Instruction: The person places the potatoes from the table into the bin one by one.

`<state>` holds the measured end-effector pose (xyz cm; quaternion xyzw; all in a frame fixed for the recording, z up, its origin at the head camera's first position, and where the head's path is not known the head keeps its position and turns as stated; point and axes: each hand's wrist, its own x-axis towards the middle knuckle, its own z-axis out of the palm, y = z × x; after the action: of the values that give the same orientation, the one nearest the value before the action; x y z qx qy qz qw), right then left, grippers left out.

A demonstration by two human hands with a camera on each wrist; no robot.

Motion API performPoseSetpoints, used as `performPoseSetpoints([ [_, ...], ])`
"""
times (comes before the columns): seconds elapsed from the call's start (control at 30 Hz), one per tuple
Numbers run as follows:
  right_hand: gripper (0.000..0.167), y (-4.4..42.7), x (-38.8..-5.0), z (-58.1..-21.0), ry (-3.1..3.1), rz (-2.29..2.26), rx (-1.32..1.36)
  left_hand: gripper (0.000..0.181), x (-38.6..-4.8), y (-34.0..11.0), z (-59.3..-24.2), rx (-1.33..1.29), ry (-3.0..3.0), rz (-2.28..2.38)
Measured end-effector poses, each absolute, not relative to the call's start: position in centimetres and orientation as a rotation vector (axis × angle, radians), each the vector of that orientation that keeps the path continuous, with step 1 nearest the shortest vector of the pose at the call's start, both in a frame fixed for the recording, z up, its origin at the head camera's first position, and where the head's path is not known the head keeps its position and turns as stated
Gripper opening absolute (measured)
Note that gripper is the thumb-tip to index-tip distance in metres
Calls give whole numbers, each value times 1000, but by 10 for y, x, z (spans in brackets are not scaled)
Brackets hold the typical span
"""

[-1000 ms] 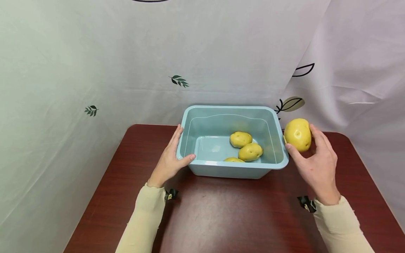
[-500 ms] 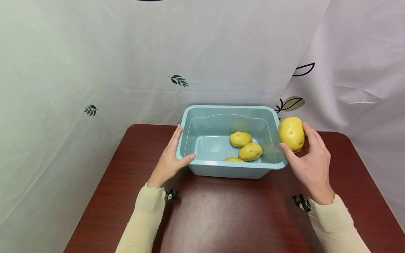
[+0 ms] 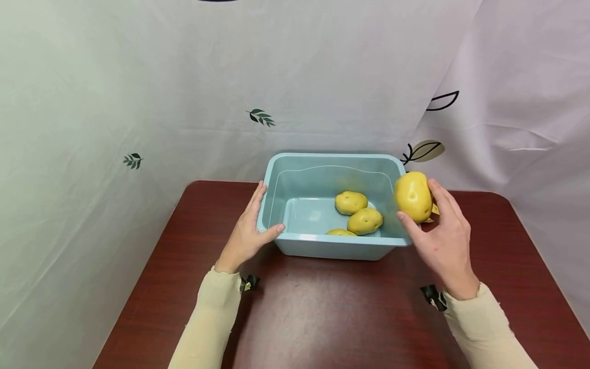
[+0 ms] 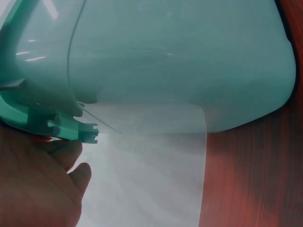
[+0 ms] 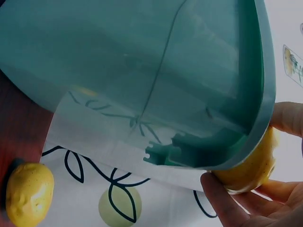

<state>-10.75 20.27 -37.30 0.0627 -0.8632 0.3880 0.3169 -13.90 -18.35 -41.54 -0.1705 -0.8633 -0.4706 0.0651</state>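
Observation:
A light blue plastic tub [image 3: 318, 247] stands on the table with 3 yellow potatoes visible inside, toward its right: one potato [image 3: 351, 203] at the back, another potato [image 3: 365, 221] touching it, and a third [image 3: 341, 232] partly hidden by the front wall. My left hand [image 3: 246, 236] holds the tub's left rim, thumb over the front corner, fingers along the outer side. Between thumb and fingers, my right hand [image 3: 444, 246] grips a larger-looking potato [image 3: 413, 197] at the tub's right rim. In the right wrist view, the rim [image 5: 267, 85] partly covers that potato.
Another potato [image 5: 31, 194] lies on the dark red table [image 3: 313, 307], outside the tub on its right; in the head view my right hand mostly hides it. A pale curtain [image 3: 322, 77] with leaf prints hangs close behind the tub.
My right hand has moved left with its potato, from beside the tub to over its right rim. A bit of the potato behind it now shows. My left hand and the tub stay put.

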Motion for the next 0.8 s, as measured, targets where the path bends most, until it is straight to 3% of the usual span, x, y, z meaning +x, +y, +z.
performPoseSetpoints([
  [0.8, 87, 189, -108, -380, -2316, 993, 280, 93, -138, -183, -415, -516, -2593, -1432],
])
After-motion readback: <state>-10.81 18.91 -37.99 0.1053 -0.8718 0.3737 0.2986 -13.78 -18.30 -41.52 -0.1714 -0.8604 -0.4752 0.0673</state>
